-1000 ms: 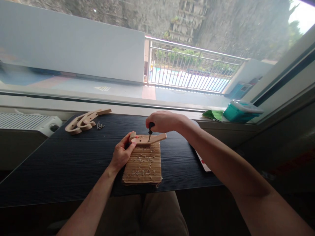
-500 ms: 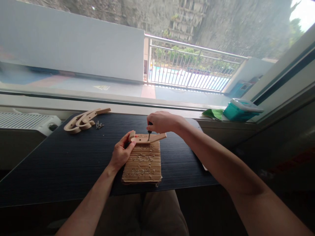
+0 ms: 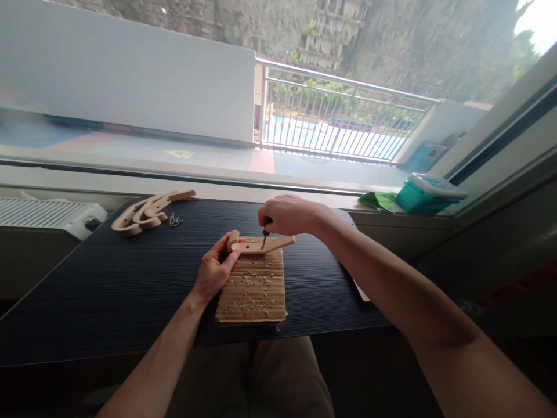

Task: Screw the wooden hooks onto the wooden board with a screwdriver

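My left hand [image 3: 216,264] is closed on the curled end of a pale wooden hook [image 3: 281,244], thumb on its near side. The hook lies across the far end of a cardboard block [image 3: 250,296] whose ribbed top is pitted with small holes. My right hand [image 3: 289,215] grips a dark-handled screwdriver [image 3: 265,233] from above. Slightly tilted, its shaft meets the right one of two holes in the hook; whether a screw sits under the tip is too small to tell.
More wooden hooks [image 3: 148,212] and a few loose screws [image 3: 175,220] lie at the table's back left. A radiator [image 3: 47,217] stands left of the black table [image 3: 143,290]. On the sill are a green cloth [image 3: 378,201] and a teal box [image 3: 424,196]. A pale flat edge [image 3: 362,292] shows under my right forearm.
The screwdriver leans slightly more to the right at its top, and my right hand has shifted a little around its handle. My left hand and the hook stay in place.
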### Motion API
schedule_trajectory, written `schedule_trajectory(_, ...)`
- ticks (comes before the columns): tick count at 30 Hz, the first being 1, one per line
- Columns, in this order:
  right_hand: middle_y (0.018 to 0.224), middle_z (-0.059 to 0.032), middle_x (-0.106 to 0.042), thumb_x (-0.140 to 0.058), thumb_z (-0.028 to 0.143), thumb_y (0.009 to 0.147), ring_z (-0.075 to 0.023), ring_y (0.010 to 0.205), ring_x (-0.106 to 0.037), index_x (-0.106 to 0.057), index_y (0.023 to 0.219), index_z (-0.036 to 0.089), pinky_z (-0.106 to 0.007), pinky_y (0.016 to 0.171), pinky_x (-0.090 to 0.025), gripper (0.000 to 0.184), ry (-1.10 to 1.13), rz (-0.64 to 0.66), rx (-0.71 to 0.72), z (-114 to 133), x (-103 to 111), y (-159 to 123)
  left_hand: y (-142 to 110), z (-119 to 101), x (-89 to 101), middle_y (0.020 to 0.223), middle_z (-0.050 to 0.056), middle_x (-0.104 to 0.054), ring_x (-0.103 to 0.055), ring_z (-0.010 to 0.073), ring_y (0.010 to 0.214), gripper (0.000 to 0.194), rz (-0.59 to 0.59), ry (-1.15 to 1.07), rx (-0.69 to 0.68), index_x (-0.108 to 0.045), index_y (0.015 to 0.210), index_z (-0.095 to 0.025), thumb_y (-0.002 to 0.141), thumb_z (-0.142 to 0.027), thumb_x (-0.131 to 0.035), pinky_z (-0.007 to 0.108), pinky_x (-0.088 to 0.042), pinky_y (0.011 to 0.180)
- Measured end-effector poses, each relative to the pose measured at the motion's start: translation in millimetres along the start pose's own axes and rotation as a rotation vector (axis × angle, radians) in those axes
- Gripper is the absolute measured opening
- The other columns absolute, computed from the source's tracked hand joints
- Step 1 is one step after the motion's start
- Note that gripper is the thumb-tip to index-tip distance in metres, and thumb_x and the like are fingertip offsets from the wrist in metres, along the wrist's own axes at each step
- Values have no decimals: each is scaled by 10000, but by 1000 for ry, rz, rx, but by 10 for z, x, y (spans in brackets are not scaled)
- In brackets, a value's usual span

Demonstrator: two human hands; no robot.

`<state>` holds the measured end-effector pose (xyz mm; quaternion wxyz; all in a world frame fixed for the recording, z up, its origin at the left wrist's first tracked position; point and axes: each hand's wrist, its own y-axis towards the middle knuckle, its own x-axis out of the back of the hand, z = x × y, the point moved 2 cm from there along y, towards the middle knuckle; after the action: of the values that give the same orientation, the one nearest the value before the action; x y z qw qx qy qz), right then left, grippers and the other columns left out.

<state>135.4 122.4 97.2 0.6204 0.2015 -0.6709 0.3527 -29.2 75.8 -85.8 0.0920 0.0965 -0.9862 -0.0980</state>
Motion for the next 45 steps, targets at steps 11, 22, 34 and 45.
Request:
schedule_trajectory(11,976,-125,-689,-474,301,828,-206,832,-578,-693,1009,144,-314,649,-366,325,-64,16,-116,54,-17,30,3,-10,-5,1170,65,-668,-579,234,1142,553,-3,-2,0,-544,1273,-180,761,-375,-625,380,-365,1076)
schedule_trajectory(22,973,-59,-694,-512,165,759,-178,855,-565,-702,978,207,-291,672,-359,292,-54,8,-61,34,60,-47,-8,-27,-7,1147,63,-679,-593,231,1119,541,-2,-9,13,-548,1267,-185,760,-358,-625,384,-376,1067)
schedule_trajectory(34,954,-107,-687,-501,201,808,-192,839,-564,-700,972,159,-306,696,-369,261,-49,35,-120,19,27,-20,3,-13,-27,1233,105,-618,-572,234,1140,505,46,-71,-21,-517,1218,-163,735,-282,-599,400,-380,1053)
schedule_trajectory(45,972,-90,-685,-523,211,775,-186,831,-570,-687,1010,171,-301,655,-372,289,-44,50,-90,11,46,1,-39,-98,-23,1239,110,-593,-543,247,1149,472,73,58,-77,-558,1163,-155,704,-263,-582,415,-393,1033)
